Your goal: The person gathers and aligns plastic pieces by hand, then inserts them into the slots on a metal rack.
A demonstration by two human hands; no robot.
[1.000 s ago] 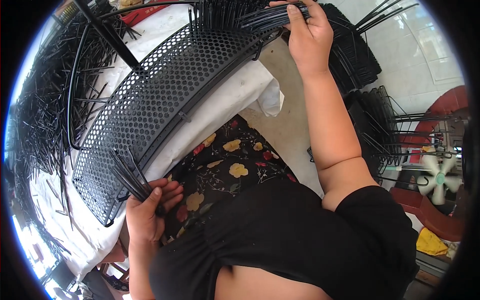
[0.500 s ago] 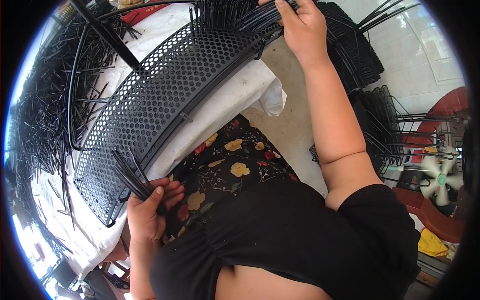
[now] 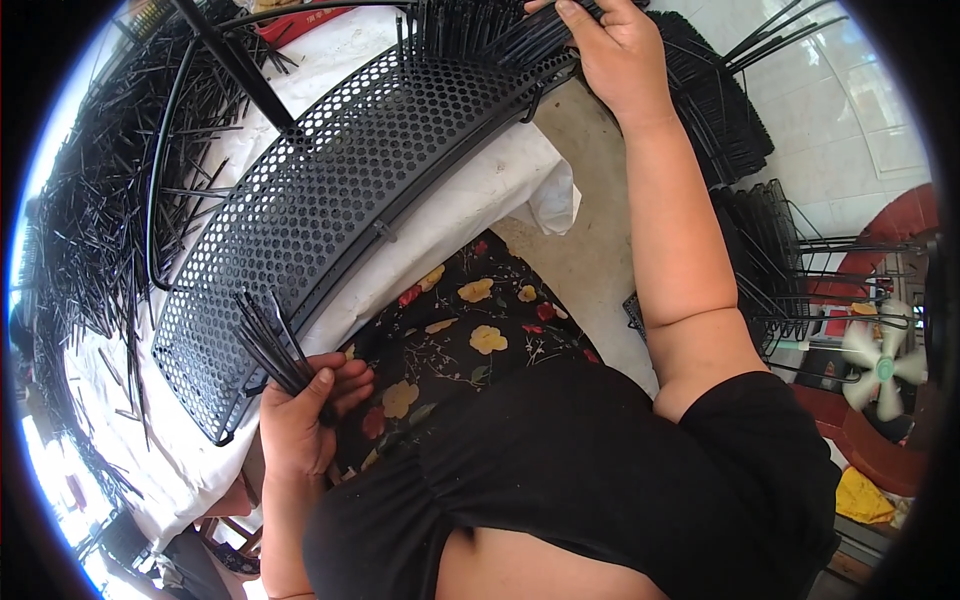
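Note:
A bundle of thin black strips [image 3: 262, 338] lies in my left hand [image 3: 298, 425], clasped against the palm by the thumb with the fingers curled beside it. The bundle's upper ends fan out over the near left part of a black perforated panel [image 3: 330, 195]. At the panel's far right end, my right hand [image 3: 622, 55] closes its thumb and fingers on more black strips [image 3: 545, 32], whose ends partly leave the view. Several upright black strips [image 3: 455, 30] stand in the panel's holes beside that hand.
A big heap of loose black strips [image 3: 110, 190] covers the left of the white sheet [image 3: 490, 175]. A black metal frame [image 3: 235, 70] rises over the panel. Stacked black panels with strips [image 3: 715, 110], wire racks [image 3: 775, 230] and a small fan [image 3: 882, 370] stand on the right.
The whole view has shifted slightly, so the panel and heap appear a little farther right. Both hands keep their grips with hardly any movement.

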